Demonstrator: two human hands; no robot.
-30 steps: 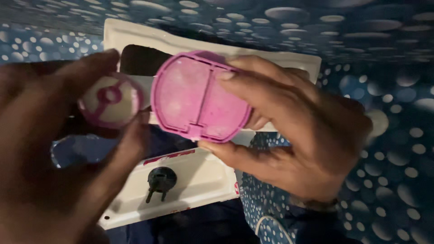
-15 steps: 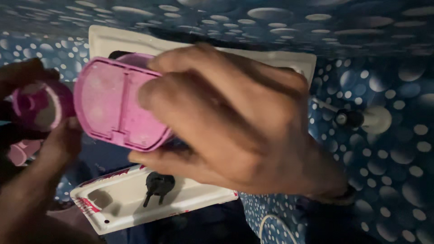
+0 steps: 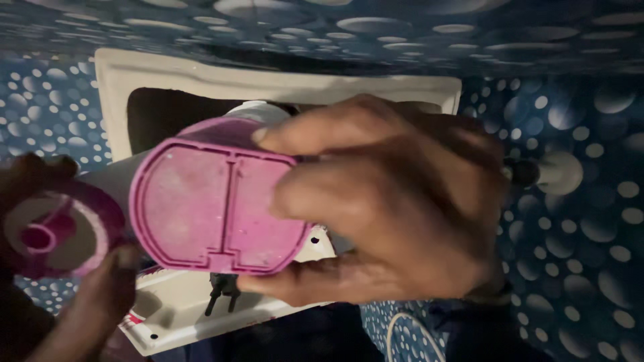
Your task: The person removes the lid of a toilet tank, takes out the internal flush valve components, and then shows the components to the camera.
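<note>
My right hand (image 3: 396,201) grips a pink plastic base (image 3: 215,198), an oval flat-bottomed part with a ridge down its middle, held up close to the camera. My left hand (image 3: 87,288) at the lower left holds a round pink and white cap (image 3: 57,231) with a short pink stub in its centre. A white cylinder body (image 3: 111,181) seems to join the two pink parts. Both hands are over a white moulded tray (image 3: 194,312).
The white tray (image 3: 282,84) has a dark recess and a small black plug-like piece (image 3: 221,288) in its lower part. Everything lies on a blue cloth with pale round spots (image 3: 577,221). A thin white cord (image 3: 402,328) curls at the bottom.
The pink base has swung from centre to the left and now sits lower and closer to the camera. My left hand with the round cap stayed at the left edge.
</note>
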